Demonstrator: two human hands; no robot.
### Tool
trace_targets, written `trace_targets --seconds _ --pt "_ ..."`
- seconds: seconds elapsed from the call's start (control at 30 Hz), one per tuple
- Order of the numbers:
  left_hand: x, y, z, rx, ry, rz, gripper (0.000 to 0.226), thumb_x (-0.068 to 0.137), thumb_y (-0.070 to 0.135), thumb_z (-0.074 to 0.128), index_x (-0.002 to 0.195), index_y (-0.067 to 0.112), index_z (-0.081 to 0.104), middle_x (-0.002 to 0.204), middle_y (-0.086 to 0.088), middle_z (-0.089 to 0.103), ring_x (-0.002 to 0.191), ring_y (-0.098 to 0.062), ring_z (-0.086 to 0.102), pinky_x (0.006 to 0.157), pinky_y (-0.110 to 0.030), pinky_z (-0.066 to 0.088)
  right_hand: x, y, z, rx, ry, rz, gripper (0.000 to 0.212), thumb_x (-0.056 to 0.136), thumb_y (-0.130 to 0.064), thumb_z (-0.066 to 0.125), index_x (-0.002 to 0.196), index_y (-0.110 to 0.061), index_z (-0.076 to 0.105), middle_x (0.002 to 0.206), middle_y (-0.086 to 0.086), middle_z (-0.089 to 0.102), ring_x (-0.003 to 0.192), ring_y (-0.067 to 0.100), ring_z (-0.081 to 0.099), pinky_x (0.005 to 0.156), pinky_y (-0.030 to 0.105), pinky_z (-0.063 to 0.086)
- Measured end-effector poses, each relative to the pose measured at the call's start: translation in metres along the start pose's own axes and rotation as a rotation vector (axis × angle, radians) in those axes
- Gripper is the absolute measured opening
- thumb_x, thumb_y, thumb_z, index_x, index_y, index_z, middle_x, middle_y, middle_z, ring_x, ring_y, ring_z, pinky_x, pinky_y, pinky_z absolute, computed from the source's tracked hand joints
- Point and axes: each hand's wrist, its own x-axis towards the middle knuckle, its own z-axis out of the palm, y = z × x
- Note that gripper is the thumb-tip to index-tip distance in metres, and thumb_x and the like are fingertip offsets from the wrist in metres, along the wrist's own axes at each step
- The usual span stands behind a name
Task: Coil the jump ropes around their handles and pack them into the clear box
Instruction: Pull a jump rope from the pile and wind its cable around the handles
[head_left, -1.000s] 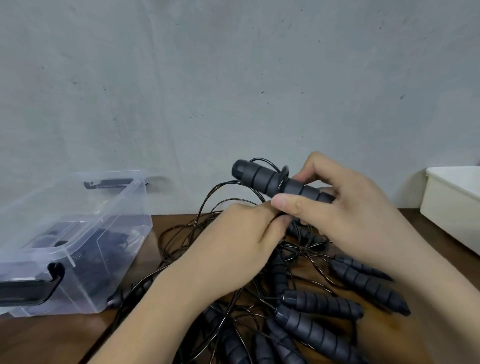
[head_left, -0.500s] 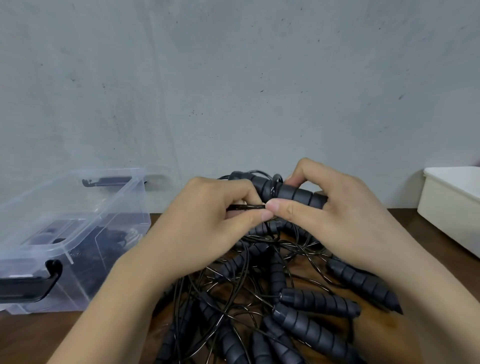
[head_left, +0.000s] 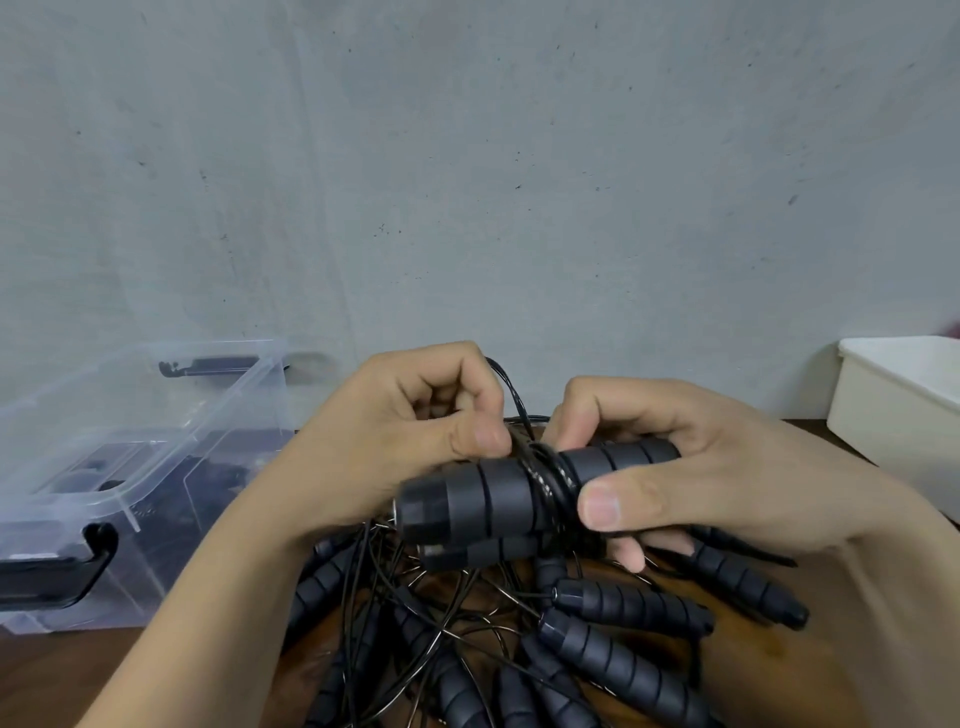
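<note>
1. Your right hand (head_left: 727, 483) grasps the handle (head_left: 467, 499) above the rope pile (head_left: 623, 665); its long axis runs roughly left-right, blunt end pointing left.
2. Your left hand (head_left: 395, 441) pinches the cord (head_left: 511, 395) wrapped round its middle.

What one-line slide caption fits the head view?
Right hand grips the handles; left hand pinches the cord coiled round them, above a pile of ropes beside the clear box.
</note>
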Motion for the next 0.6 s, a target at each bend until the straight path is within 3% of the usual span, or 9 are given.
trace_targets --seconds 0.1,0.17,0.2,0.3,0.37,0.47,0.6 --pt "-0.003 -0.005 0.006 0.114 0.058 -0.031 0.012 0.093 0.026 0.068 0.082 0.031 0.071 0.075 0.015 0.068 0.066 0.005 0.059 0.064 -0.012 0.045 0.002 0.005 0.002 0.181 0.047 -0.154 0.049 0.092 -0.042 0.082 0.102 -0.001 0.057 0.082 0.042 0.054 0.057 0.030 0.056 0.044 0.029 0.037" --pt "-0.004 -0.005 0.015 0.215 0.143 -0.039 0.037 0.095 0.003 0.058 0.077 0.033 0.067 0.073 0.023 0.069 0.070 0.012 0.061 0.067 -0.009 0.048 0.004 0.004 0.003 0.258 0.091 -0.237 0.043 0.094 -0.041 0.080 0.101 -0.004 0.059 0.084 0.036 0.056 0.059 0.024 0.059 0.045 0.028 0.039" --pt "-0.002 -0.006 0.019 0.208 0.153 -0.057 0.045 0.099 -0.001 0.053 0.070 0.032 0.062 0.069 0.018 0.068 0.068 0.009 0.061 0.067 -0.010 0.048 0.004 0.003 0.003 0.284 0.112 -0.269 0.040 0.094 -0.040 0.079 0.101 -0.006 0.060 0.084 0.029 0.061 0.060 0.023 0.060 0.046 0.028 0.041" --pt "0.008 -0.009 0.033 0.124 0.141 -0.114 0.050 0.112 0.029 0.039 0.063 0.023 0.049 0.060 0.000 0.051 0.062 -0.015 0.052 0.074 -0.026 0.045 0.006 0.001 0.006 0.331 0.209 -0.332 0.035 0.094 -0.041 0.078 0.101 -0.011 0.062 0.087 0.017 0.068 0.063 0.025 0.062 0.050 0.028 0.044" --pt "0.012 -0.011 0.036 0.136 0.171 -0.104 0.053 0.114 0.043 0.033 0.068 0.022 0.048 0.060 -0.004 0.050 0.061 -0.017 0.050 0.073 -0.025 0.043 0.008 -0.001 0.009 0.317 0.322 -0.375 0.032 0.094 -0.041 0.077 0.099 -0.012 0.063 0.089 0.023 0.065 0.064 0.027 0.060 0.051 0.028 0.045" --pt "0.012 -0.006 0.042 0.220 0.212 -0.028 0.046 0.115 0.040 0.034 0.074 0.038 0.055 0.063 -0.009 0.054 0.062 -0.015 0.055 0.071 -0.018 0.045 0.010 -0.003 0.016 0.216 0.490 -0.433 0.022 0.095 -0.036 0.070 0.098 -0.014 0.066 0.093 0.032 0.065 0.064 0.031 0.061 0.051 0.032 0.046" --pt "0.011 -0.013 0.043 0.362 0.205 -0.033 0.027 0.113 0.041 0.043 0.090 0.035 0.057 0.064 -0.002 0.058 0.062 -0.011 0.058 0.066 -0.028 0.050 0.011 -0.002 0.019 -0.108 0.684 -0.472 0.014 0.099 -0.037 0.069 0.104 -0.024 0.065 0.099 0.014 0.071 0.069 0.033 0.067 0.056 0.044 0.052"
